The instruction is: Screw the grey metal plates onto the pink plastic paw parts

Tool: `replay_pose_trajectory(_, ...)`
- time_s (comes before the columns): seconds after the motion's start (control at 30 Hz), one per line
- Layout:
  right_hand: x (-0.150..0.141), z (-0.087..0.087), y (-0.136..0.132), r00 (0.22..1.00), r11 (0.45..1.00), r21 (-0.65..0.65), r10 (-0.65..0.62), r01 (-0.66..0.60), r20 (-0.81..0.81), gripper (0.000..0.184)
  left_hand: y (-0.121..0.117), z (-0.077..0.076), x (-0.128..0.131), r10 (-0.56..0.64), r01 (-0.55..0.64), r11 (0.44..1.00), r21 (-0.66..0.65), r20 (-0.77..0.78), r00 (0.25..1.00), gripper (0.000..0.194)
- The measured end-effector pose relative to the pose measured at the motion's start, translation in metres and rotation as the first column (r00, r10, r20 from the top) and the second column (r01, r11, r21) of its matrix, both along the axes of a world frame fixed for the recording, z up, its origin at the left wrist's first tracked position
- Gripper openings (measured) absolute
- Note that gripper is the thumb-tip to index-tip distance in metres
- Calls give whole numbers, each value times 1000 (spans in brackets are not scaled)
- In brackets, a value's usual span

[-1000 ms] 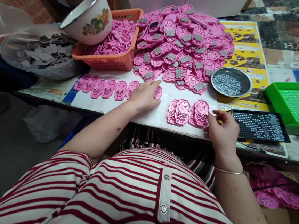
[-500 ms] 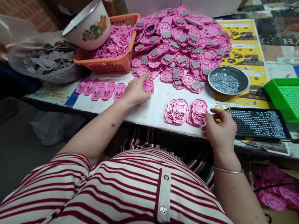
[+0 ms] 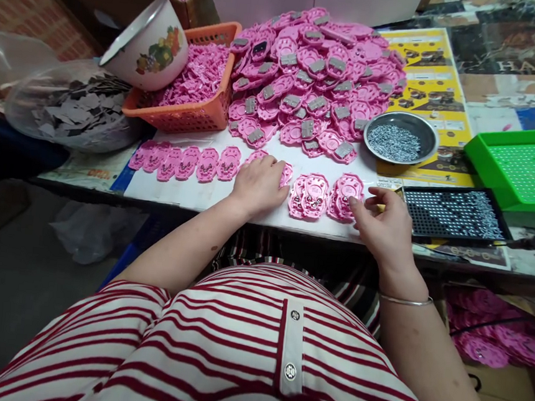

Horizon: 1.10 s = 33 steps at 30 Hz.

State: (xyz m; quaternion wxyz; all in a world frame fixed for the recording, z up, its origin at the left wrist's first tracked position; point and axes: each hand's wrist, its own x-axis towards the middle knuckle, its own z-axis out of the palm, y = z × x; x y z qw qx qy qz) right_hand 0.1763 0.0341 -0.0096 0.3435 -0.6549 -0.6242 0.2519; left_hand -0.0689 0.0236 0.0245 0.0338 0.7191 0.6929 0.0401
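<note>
Lit softly, brightest on the flat white sheet (image 3: 193, 195); falls into deep shadow under the table (image 3: 81, 162); stretches and softens toward the outer edges.

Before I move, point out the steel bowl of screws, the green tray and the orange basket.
steel bowl (image 3: 429, 157), head view, on its rim at the lower right
green tray (image 3: 489, 176), head view, on its left side wall
orange basket (image 3: 181, 120), head view, on its front wall

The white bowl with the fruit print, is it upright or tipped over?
Tipped: the white bowl leans in the orange basket, its rim steeply slanted rather than level.
</note>
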Motion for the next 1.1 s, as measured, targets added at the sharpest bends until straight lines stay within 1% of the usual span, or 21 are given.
replay_pose_trajectory(0.07,-1,3,-2,999,1000,3,22,-22,38,54,-3,1,-1,-29,28,999,40,21,999,49)
replay_pose_trajectory(0.13,-3,5,-6,995,999,-3,49,-49,88,65,-7,1,-3,-98,94,995,44,100,990,55)
replay_pose_trajectory(0.2,-5,7,-9,984,997,-15,78,-76,161,77,-11,0,-2,-180,182,983,0,176,968,66)
replay_pose_trajectory(0.27,-7,9,-12,965,994,-31,112,-108,236,86,-14,-1,1,-238,256,964,-66,207,949,85)
replay_pose_trajectory(0.33,-10,10,-14,948,990,-41,142,-136,285,86,-14,-3,6,-273,302,946,-122,205,940,103)
replay_pose_trajectory(0.37,-11,11,-14,942,988,-42,153,-147,300,84,-14,-4,9,-283,314,939,-142,203,938,107)
replay_pose_trajectory(0.5,-15,13,-13,932,989,-51,147,-138,332,72,-7,-8,19,-298,334,930,-152,218,929,103)
replay_pose_trajectory(0.6,-16,13,-13,931,993,-66,117,-100,347,69,-3,-10,23,-295,330,936,-121,239,925,103)
replay_pose_trajectory(0.73,-12,12,-16,931,999,5,31,-35,364,67,-3,-9,19,-279,303,949,-83,222,934,103)
replay_pose_trajectory(0.8,-8,11,-20,915,999,43,-2,-17,404,66,-4,-6,14,-261,283,955,-84,207,943,100)
replay_pose_trajectory(0.93,-2,13,-31,868,996,85,-25,-20,495,63,-7,-2,8,-206,225,971,-85,193,959,93)
replay_pose_trajectory(1.1,-1,13,-37,812,998,56,-49,20,582,60,-7,-3,7,-200,216,974,-66,197,960,87)
